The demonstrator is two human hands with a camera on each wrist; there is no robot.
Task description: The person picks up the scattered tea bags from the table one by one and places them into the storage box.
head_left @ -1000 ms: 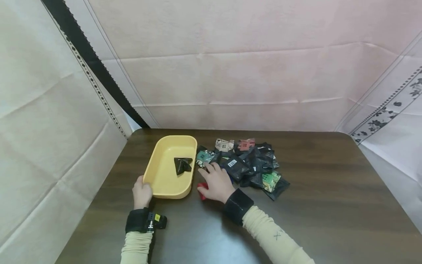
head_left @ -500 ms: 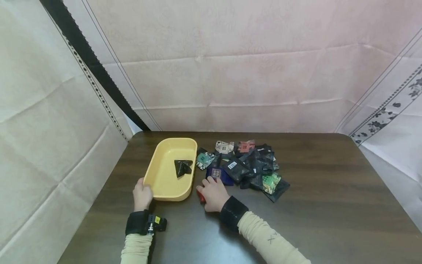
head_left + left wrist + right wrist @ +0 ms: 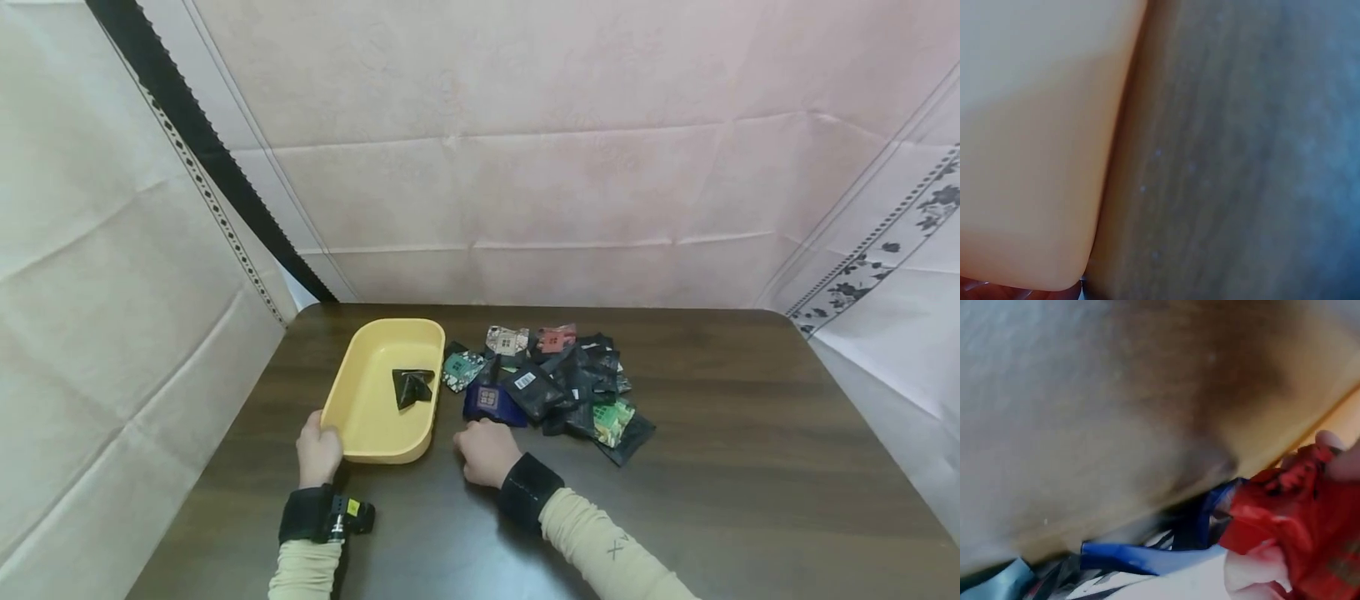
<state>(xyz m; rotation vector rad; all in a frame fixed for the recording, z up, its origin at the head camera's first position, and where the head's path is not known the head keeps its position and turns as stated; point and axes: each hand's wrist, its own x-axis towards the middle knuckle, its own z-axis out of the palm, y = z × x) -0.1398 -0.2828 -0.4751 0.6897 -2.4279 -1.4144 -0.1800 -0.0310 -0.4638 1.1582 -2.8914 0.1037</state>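
Observation:
My left hand (image 3: 318, 450) grips the near left corner of a yellow plastic tray (image 3: 363, 429). The tray's wall (image 3: 1035, 175) fills the left part of the left wrist view. One crumpled black packet (image 3: 412, 388) lies inside it. To the right of the tray, low over the table, my right hand (image 3: 489, 452) holds a crumpled red packet (image 3: 1291, 525) between thumb and fingers. That packet shows in the right wrist view and is hidden by the hand in the head view. A dark blue packet (image 3: 493, 405) lies just beyond the right hand.
A heap of small black-backed packets (image 3: 562, 383) lies right of the tray, with teal (image 3: 461, 368), red-fronted (image 3: 556, 338) and green (image 3: 612, 421) ones among them. They lie on a dark wooden table (image 3: 735, 433) with a pale cloth (image 3: 525, 200) hanging behind.
My right hand has drawn back from the pile toward the near side and curled in on the red packet, uncovering the blue packet. The left hand stays at the tray; the head view has shifted slightly.

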